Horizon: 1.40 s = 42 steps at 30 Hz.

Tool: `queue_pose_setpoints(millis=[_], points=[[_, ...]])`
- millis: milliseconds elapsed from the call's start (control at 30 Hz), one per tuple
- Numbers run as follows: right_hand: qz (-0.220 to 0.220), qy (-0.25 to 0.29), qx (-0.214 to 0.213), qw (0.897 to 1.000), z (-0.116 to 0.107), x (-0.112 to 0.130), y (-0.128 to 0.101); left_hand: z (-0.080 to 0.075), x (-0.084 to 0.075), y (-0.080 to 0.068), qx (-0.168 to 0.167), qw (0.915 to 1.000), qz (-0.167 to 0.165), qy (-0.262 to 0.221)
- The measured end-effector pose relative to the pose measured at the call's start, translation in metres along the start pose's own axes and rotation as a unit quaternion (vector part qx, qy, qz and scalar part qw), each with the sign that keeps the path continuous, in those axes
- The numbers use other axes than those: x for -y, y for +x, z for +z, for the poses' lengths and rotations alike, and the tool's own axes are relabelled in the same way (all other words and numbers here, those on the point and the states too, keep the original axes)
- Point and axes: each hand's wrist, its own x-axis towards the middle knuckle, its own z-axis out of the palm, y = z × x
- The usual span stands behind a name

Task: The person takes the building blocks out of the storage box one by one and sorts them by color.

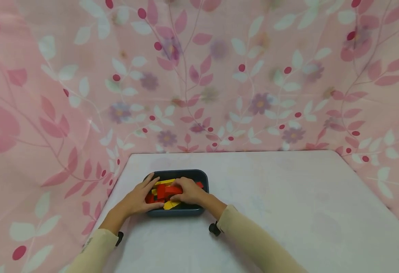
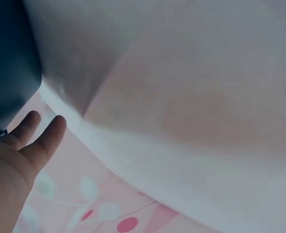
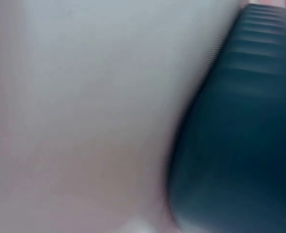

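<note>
A dark blue-grey bin (image 1: 175, 213) stands on the table, holding a pile of red and yellow blocks. Over its left end, my left hand (image 1: 139, 198) has its fingers spread along the rim and its thumb towards the front. Two extended fingers of that hand (image 2: 17, 165) show beside the bin's dark wall (image 2: 12, 58) in the left wrist view. From the right, my right hand (image 1: 190, 191) reaches in and pinches a red block (image 1: 173, 190) between thumb and fingers. Yellow blocks (image 1: 170, 205) lie just below it. The right wrist view catches only the bin's outer wall (image 3: 240, 145), no hand.
The white-covered table (image 1: 281, 204) stretches to the right of the bin. Pink floral cloth (image 1: 219, 76) hangs behind the table's back edge and along both sides. A dark wrist camera (image 1: 214, 229) sits under the right sleeve.
</note>
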Motion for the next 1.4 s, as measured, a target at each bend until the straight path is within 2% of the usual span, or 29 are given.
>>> queue_pose_setpoints(millis=[167,300,500,633,833,967,1167,1400], points=[[-0.002,-0.025,-0.011,1.0,-0.002,0.0,-0.002,-0.002,0.0,0.001,0.018,0.9998,0.001,0.011],[0.004,-0.015,-0.014,1.0,-0.005,0.0,-0.005,-0.002,0.0,0.001,0.032,0.9995,0.0,0.009],[-0.007,-0.011,0.003,1.0,-0.012,0.007,-0.006,-0.005,0.001,-0.003,0.028,0.9994,-0.011,0.016],[0.006,-0.014,0.016,1.0,-0.021,0.009,-0.005,-0.01,0.002,-0.004,0.029,0.9992,-0.015,0.024],[0.022,0.023,0.0,0.999,-0.03,0.006,-0.003,-0.012,0.006,-0.009,0.03,0.9991,-0.028,0.015],[0.01,0.045,0.012,0.999,-0.029,0.005,-0.004,-0.01,0.01,-0.013,0.037,0.9989,-0.028,0.009],[0.006,0.051,0.023,0.998,-0.031,0.005,-0.003,-0.01,0.012,-0.015,0.038,0.999,-0.025,0.008],[0.014,0.119,0.017,0.993,-0.036,0.001,0.001,-0.012,0.016,-0.021,0.041,0.9986,-0.032,0.009]])
